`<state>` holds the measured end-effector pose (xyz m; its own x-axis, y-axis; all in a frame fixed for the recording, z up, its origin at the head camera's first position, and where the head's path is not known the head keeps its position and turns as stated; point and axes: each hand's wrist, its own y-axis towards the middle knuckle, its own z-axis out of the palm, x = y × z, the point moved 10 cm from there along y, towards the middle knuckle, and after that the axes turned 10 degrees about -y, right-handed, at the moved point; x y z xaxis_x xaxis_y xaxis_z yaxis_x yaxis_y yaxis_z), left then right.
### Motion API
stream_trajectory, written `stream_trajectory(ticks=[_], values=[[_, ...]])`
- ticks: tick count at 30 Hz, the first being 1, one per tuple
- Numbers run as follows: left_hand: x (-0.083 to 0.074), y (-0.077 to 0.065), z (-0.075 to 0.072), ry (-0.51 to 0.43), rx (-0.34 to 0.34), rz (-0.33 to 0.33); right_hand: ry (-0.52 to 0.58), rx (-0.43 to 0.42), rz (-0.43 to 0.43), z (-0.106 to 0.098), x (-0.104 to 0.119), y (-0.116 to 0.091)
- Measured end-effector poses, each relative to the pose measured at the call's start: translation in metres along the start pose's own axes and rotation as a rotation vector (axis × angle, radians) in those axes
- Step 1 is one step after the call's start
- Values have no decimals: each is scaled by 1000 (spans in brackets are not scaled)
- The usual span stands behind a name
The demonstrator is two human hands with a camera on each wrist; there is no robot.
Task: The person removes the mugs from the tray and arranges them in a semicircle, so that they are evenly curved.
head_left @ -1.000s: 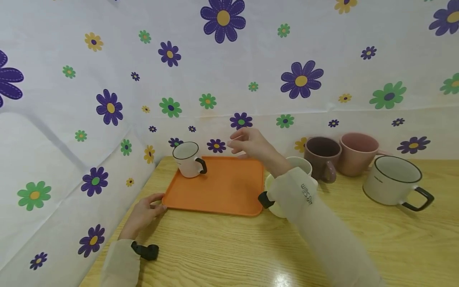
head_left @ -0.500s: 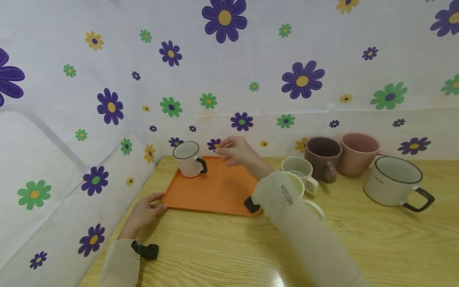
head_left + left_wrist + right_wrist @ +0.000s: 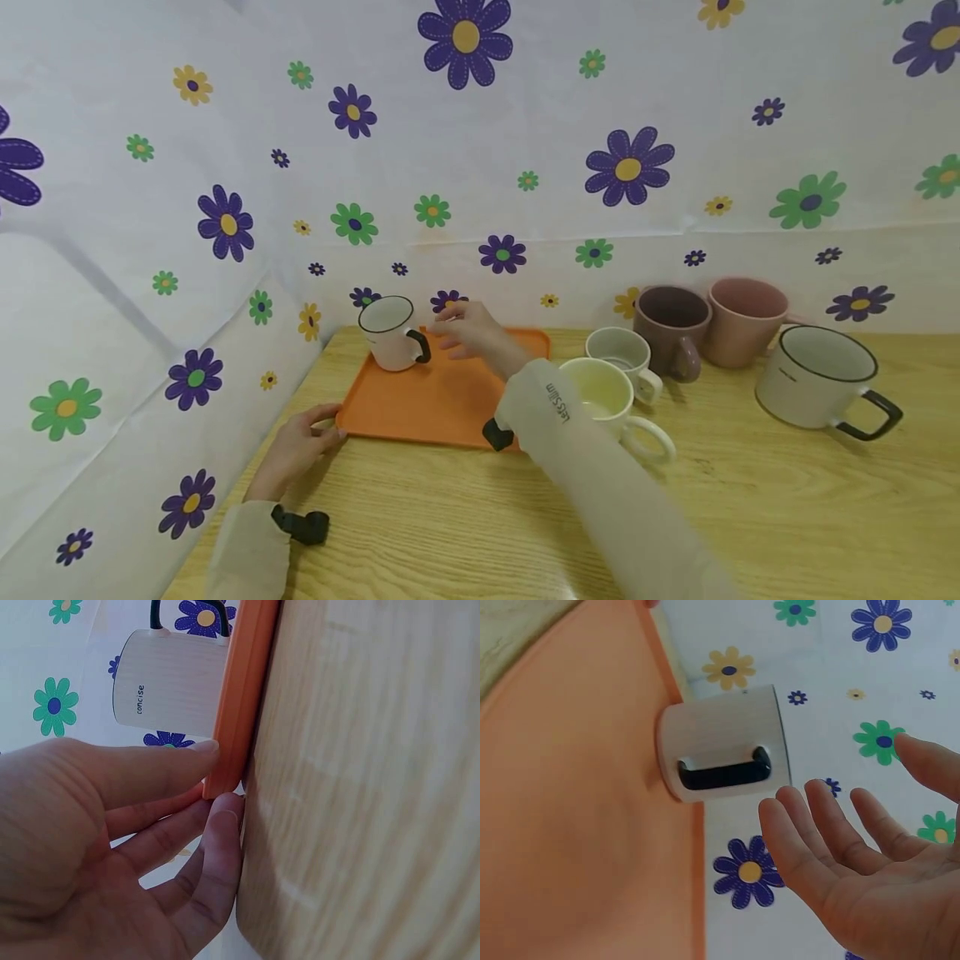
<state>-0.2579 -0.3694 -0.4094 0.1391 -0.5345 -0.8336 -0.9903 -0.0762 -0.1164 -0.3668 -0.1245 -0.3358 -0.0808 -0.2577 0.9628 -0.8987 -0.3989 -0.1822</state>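
A white mug (image 3: 388,343) with a black rim and black handle stands upright on the left part of an orange tray (image 3: 427,408). My left hand (image 3: 294,454) pinches the tray's near left corner; in the left wrist view the thumb (image 3: 161,769) lies against the orange edge and the fingers curl round the corner. Above the tray, my right hand (image 3: 474,335) is close to the mug's handle, its fingers spread and holding nothing. From the right wrist, the black handle (image 3: 727,776) faces the camera, with the fingertips just apart from the mug.
Right of the tray are a pale yellow mug (image 3: 600,387), partly behind the right sleeve, and a small whitish cup (image 3: 621,350). A dark mauve mug (image 3: 671,329), a pink mug (image 3: 742,333) and a wide white mug (image 3: 810,383) stand farther right. Flowered cloth (image 3: 525,125) lines the back.
My right hand has moved left and down over the tray toward the white mug's handle, uncovering the yellow mug and the small cup. The left hand stays at the tray corner.
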Motion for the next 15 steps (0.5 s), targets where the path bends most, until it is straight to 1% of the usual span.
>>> stream_trajectory(ticks=[5,9,12,15], values=[[1,0,1,-2,6,2,10,24,19,17,-10,8],[1,0,0,12,-1,7,17,36,6,27,-12,11],[0,0,-1,19,-8,7,21,6,-12,27,-13,13],[0,0,-1,7,-3,-6,6,-34,-29,24,-13,15]])
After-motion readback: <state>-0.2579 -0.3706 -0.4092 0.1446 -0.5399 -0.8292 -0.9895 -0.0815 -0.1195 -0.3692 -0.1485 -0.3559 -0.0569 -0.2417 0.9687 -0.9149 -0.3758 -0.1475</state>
